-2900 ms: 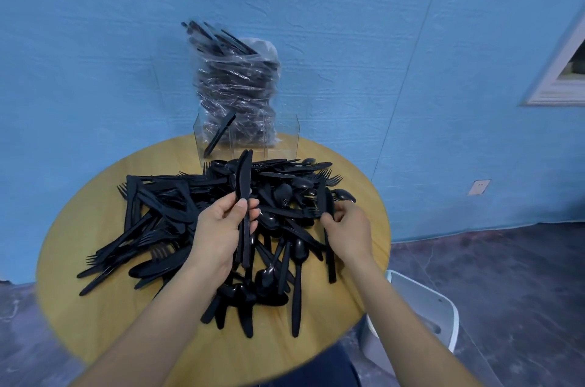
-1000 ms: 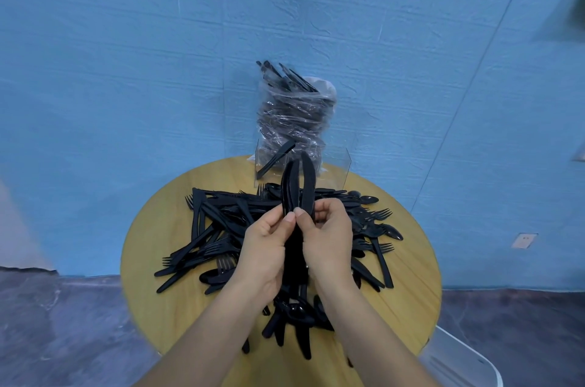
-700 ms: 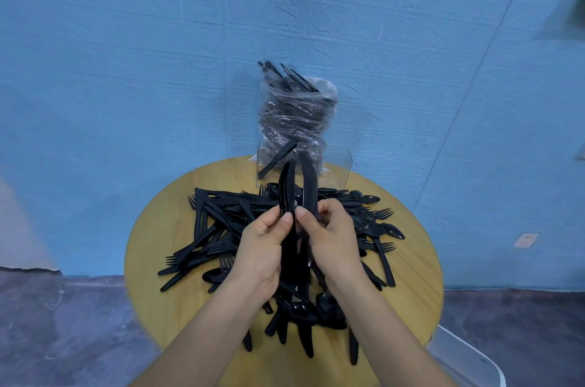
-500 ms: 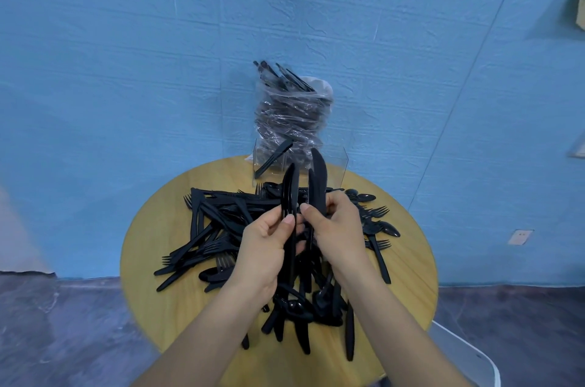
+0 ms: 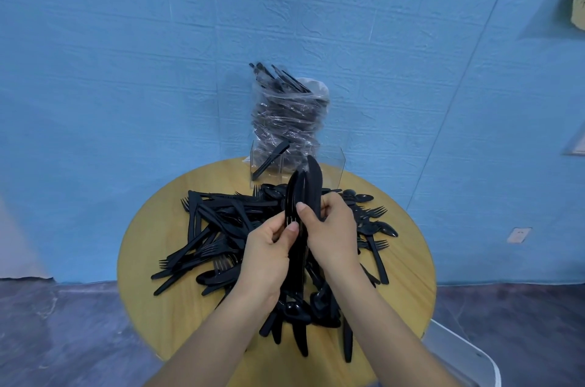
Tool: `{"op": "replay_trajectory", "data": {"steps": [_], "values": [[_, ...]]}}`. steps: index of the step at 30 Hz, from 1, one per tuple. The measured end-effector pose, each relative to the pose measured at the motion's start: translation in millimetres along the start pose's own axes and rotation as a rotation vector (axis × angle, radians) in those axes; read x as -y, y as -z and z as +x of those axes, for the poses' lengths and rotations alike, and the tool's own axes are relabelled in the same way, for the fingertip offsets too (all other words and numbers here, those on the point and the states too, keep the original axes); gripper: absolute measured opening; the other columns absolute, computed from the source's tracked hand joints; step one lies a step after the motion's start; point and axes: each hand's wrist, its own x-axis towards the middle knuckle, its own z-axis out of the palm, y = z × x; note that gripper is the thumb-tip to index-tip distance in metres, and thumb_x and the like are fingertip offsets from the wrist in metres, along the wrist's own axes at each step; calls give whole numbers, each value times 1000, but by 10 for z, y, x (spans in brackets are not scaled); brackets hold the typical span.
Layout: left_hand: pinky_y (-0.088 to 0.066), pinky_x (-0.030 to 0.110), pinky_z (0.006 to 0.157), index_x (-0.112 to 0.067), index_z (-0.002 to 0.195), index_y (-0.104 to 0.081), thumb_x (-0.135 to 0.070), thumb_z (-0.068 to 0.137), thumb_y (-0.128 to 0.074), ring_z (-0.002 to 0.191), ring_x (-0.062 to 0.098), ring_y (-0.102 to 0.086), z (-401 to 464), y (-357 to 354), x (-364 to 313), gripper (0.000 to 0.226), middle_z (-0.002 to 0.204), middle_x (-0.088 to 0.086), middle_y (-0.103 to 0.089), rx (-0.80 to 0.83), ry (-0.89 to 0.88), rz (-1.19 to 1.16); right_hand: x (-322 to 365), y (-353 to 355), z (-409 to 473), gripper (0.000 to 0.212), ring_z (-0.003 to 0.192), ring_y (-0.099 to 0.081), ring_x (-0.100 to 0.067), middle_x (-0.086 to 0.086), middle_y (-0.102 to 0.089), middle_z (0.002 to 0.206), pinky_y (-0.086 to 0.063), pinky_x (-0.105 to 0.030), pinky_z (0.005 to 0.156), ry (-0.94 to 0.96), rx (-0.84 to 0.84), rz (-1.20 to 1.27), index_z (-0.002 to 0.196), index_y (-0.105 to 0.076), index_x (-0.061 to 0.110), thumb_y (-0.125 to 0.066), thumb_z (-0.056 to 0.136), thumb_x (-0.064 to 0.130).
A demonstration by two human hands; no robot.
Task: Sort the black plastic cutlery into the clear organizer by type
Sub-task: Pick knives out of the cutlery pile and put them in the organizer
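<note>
Fingers of both hands curl around a small upright bundle of black knives (image 5: 304,193): the left hand (image 5: 269,255) pinches it between thumb and fingers from 9 o'clock, the right hand (image 5: 332,230) wraps it from 3 o'clock. The blades point toward 12 o'clock, above the cutlery pile (image 5: 221,237) spread over the round wooden table (image 5: 142,291). At the table's 12 o'clock edge stands the clear organizer (image 5: 332,165), with one knife (image 5: 270,161) leaning in its left compartment. Behind it rises a plastic bag of cutlery (image 5: 288,120) against the blue wall (image 5: 126,54). A white chair (image 5: 468,361) shows at 4 o'clock.
</note>
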Motion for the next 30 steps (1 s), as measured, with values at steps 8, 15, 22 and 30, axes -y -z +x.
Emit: {"op": "replay_trajectory", "data": {"steps": [8,15,22,30], "values": [[-53,36,86,-16,111,-67,-6,97,-47,90,19,-68,0,-19,51,27,94,5,-73,45,-22,56,-17,62,17,31,42,-53,-11,0,-52,65,-43,-31,50,-51,94,25,76,-42,15,-57,92,37],[-53,40,90,-23,104,-68,-8,97,-48,85,17,-67,5,-31,36,26,87,11,-72,40,-56,112,27,114,-16,31,41,-53,-2,4,-55,62,-39,-21,49,4,151,39,79,-47,16,-56,90,43],[-50,36,73,-26,100,-71,-6,97,-46,67,16,-56,3,-38,5,32,69,7,-60,57,-26,29,45,164,-55,21,45,-54,-6,-7,-58,66,-41,-19,43,-11,194,185,93,-51,4,-52,96,24],[-43,30,68,-21,99,-71,-4,97,-46,67,17,-49,-2,-36,-41,31,73,8,-58,76,6,-55,16,127,-33,12,42,-45,-8,-2,-50,55,-37,-20,43,-7,196,226,83,-53,9,-55,94,13]]}}
